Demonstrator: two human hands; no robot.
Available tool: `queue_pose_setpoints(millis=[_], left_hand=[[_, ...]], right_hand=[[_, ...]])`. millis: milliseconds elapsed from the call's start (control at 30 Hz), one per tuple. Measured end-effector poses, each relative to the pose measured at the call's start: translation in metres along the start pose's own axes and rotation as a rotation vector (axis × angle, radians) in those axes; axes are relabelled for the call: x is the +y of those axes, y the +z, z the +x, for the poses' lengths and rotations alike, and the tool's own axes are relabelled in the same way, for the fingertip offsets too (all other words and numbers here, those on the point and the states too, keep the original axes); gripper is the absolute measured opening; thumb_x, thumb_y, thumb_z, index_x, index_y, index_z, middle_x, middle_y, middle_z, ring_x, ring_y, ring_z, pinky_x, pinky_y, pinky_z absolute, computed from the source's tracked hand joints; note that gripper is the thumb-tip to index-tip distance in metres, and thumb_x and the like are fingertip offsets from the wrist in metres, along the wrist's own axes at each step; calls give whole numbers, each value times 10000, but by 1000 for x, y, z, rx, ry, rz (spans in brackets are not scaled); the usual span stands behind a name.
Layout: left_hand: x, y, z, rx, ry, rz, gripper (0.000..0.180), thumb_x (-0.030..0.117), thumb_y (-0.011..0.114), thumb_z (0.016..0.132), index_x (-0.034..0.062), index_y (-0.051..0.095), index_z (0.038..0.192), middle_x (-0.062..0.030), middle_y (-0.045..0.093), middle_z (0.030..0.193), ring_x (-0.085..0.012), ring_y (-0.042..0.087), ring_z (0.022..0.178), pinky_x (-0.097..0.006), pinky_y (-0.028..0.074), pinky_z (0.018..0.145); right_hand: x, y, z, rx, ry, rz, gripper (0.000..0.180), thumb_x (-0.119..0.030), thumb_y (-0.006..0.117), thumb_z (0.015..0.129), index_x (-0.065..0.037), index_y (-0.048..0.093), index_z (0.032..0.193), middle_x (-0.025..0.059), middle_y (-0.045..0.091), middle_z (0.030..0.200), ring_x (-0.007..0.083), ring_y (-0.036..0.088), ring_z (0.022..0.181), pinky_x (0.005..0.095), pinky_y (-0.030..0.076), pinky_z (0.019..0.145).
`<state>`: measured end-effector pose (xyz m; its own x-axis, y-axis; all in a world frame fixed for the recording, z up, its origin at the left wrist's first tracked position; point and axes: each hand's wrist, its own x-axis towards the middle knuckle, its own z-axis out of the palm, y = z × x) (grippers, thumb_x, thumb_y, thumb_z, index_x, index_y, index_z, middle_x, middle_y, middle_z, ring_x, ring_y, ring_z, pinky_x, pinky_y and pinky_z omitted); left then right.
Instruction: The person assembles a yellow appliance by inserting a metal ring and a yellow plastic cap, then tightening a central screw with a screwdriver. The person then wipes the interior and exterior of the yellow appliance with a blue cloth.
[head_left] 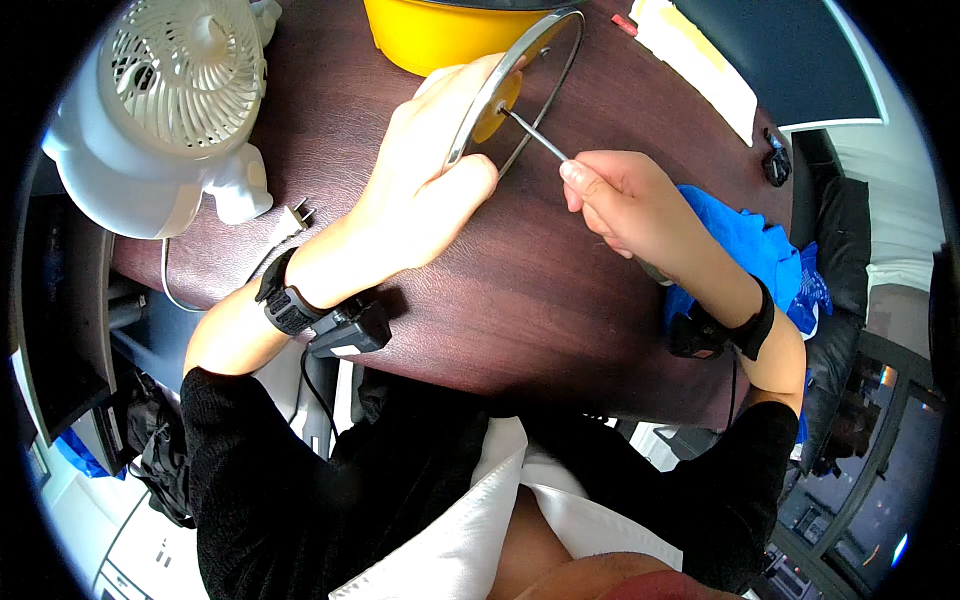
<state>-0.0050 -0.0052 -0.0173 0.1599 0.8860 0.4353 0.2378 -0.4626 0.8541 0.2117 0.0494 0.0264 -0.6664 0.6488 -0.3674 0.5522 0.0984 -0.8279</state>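
My left hand (425, 150) holds a round glass pot lid (540, 75) with a metal rim, tilted on edge above the table. Its thumb lies on the near side of the rim, while the other fingers are partly hidden behind the lid. A yellow disc-shaped knob (495, 112) sits at the lid's centre. In my right hand (630, 195) is a thin metal screwdriver (536, 135), pinched between thumb and fingers. Its tip meets the middle of the lid at the knob; its handle is hidden in the hand. Just beyond the lid stands a yellow pot (425, 40).
The dark red-brown table (500, 300) spreads below my hands. At left stands a white fan (150, 170), with a plug (290, 222) beside it. Papers (700, 70) and a small black object (776, 160) lie at right. Blue crumpled material (745, 235) sits behind my right forearm.
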Motion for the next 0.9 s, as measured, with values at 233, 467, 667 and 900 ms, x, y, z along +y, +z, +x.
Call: queue_pose_setpoints(millis=[233, 467, 667, 900], left_hand=[[-3, -3, -1, -16, 38, 57, 763, 209, 424, 679, -21, 377, 1405, -216, 477, 1341, -303, 466, 1266, -410, 338, 1080], [10, -2, 1, 56, 46, -200, 596, 193, 448, 756, -32, 473, 1307, -195, 577, 1148, -277, 561, 1042, -346, 410, 957], [17, -14, 0, -20, -201, -388, 736, 279, 426, 725, -34, 398, 1390, -204, 415, 1429, -295, 449, 1297, -458, 336, 1101], [16, -7, 6, -43, -263, -523, 767, 334, 439, 706, -49, 423, 1371, -211, 472, 1382, -289, 487, 1261, -404, 341, 1091]], right_hand=[[-8, 4, -5, -171, 291, 522, 348, -315, 430, 1012, -31, 517, 830, -35, 403, 507, 49, 368, 363, 204, 339, 348], [-11, -12, -17, -145, 118, 137, 361, -331, 471, 991, -51, 573, 786, -24, 465, 539, 52, 416, 434, 214, 351, 428], [-8, -27, -27, 196, -145, -132, 288, -305, 612, 918, -61, 604, 766, 0, 466, 566, 69, 453, 541, 238, 351, 490], [-1, -7, -9, 554, -337, -491, 445, -400, 765, 775, -74, 494, 637, 34, 474, 501, 149, 482, 433, 282, 357, 434]])
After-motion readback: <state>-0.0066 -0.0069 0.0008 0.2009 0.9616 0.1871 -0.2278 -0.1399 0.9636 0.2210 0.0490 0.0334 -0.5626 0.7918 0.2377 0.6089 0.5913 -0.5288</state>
